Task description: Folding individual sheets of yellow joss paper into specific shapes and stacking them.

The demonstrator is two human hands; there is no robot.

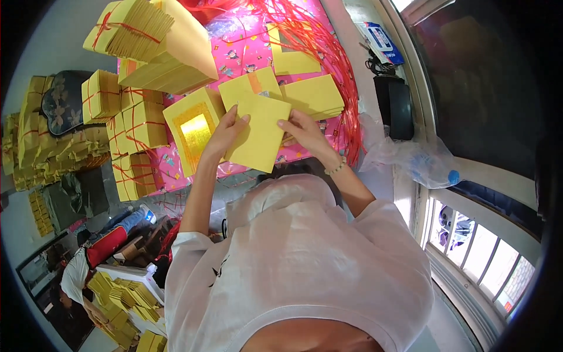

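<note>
Between my two hands, a yellow paper sheet or thin stack (261,138) is held tilted above the table; its thickness cannot be told. My left hand (227,132) grips its left edge, thumb on top. My right hand (306,134) pinches the right edge, thumb on top, with a beaded bracelet on the wrist. Just left lies a yellow stack with a shiny gold foil square (196,132). Behind the held paper rests more yellow paper (234,89) with an orange strip. A further yellow stack (316,95) sits beyond my right hand.
Pink patterned cloth (234,50) covers the table. Red strings (328,53) hang along its right side. Yellow bundles tied with red string (143,124) line the left edge. A plastic bag with a bottle (419,164) lies by the window. Another person (79,276) works at lower left.
</note>
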